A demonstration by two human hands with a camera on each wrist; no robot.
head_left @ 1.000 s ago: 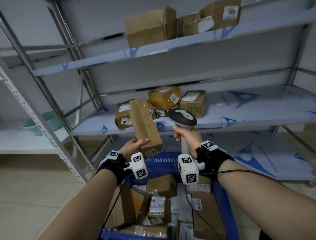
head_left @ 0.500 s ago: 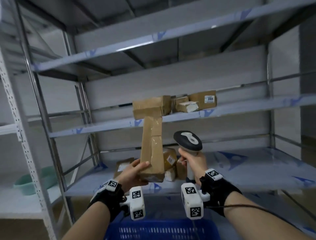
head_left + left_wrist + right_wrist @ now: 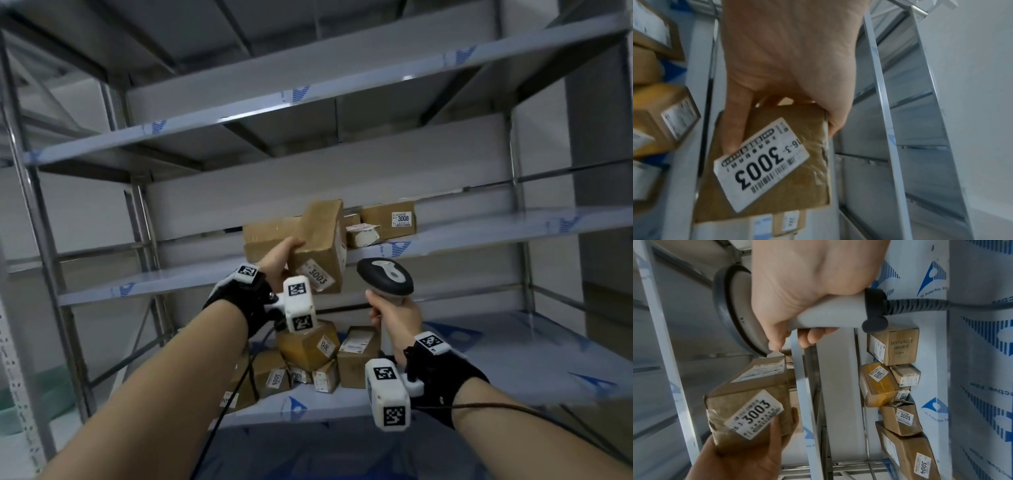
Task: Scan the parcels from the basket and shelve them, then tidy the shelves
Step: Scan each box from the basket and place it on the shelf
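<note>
Since a second ago the view has gone up from the basket to the rack [image 3: 44, 240], and the long box [image 3: 320, 246] has risen from in front of the lower shelf to the middle shelf [image 3: 479, 236].

The rack is the largest thing here. Its middle shelf holds a flat box [image 3: 267, 240] and the box marked 3008 [image 3: 388, 219]. Its lower shelf [image 3: 513, 363] holds a group of about seven parcels [image 3: 308, 349], among them 3013, 3005 and 3004.

The left hand [image 3: 279, 260] grips the near end of the long box, thumb on its 3003 label [image 3: 761, 164], while the far end leans over the flat box. The right hand [image 3: 394, 318] is closed around the scanner [image 3: 385, 277], which is just beside the box.

I judge that this box is scanned already and is now being shelved. The basket is out of view, so what remains in it cannot be told; tidying is still to do.
</note>
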